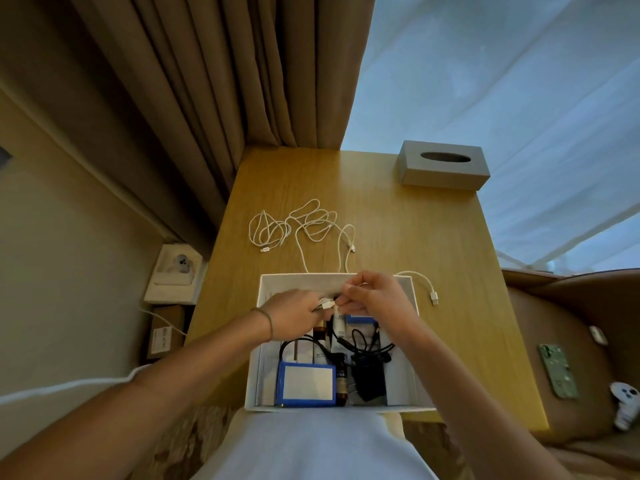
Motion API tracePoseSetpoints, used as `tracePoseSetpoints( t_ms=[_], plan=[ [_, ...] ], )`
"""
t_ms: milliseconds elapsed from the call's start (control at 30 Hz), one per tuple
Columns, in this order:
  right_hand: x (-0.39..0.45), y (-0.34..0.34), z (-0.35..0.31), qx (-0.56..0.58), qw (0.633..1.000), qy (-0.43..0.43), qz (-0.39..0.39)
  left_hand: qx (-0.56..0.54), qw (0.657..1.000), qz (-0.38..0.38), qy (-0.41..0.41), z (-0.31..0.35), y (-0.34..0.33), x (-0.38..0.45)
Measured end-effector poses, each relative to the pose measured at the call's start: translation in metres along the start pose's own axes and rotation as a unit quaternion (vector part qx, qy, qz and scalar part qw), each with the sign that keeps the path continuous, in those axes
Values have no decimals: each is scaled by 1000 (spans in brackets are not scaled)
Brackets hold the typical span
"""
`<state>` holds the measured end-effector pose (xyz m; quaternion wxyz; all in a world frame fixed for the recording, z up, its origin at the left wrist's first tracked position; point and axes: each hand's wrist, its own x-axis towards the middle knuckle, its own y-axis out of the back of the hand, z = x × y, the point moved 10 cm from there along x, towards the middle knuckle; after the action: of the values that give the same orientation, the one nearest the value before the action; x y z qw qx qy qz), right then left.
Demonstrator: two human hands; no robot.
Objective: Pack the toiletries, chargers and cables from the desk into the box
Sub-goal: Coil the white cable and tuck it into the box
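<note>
A white open box [266, 344] sits on the wooden desk [433, 237] near its front edge. Inside lie a blue-edged pack [306, 382], a brown bottle [341, 381], a black charger with black cable [369, 370] and small white tubes. My left hand [294, 313] and my right hand [374, 294] meet over the box's far half, both pinching the plug end of a white cable [327, 303]. That cable trails out over the far rim. More white cable [304, 223] lies in loose loops on the desk beyond the box, and a short end [427, 285] rests to the right.
A grey tissue box [443, 166] stands at the desk's far right corner. Curtains hang behind. On the left are a wall socket plate [176, 271] and a cardboard box [162, 334]. To the right, a phone [557, 370] and a white controller [627, 407] lie on a brown seat.
</note>
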<state>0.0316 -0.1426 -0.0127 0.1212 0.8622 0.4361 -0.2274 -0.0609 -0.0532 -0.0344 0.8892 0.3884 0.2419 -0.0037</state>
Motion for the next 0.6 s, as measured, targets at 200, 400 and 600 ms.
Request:
tracePoseSetpoints(
  t_ms=[200,400,600],
  plan=[
    [-12,17,40,-23,999,-29,27,201,975,92,20,-6,-28,9],
    [-23,21,69,-34,998,-42,24,272,961,56,-11,-10,-68,17],
    [-30,25,88,-39,997,-60,28,278,957,76,-28,-16,-87,14]
  ],
)
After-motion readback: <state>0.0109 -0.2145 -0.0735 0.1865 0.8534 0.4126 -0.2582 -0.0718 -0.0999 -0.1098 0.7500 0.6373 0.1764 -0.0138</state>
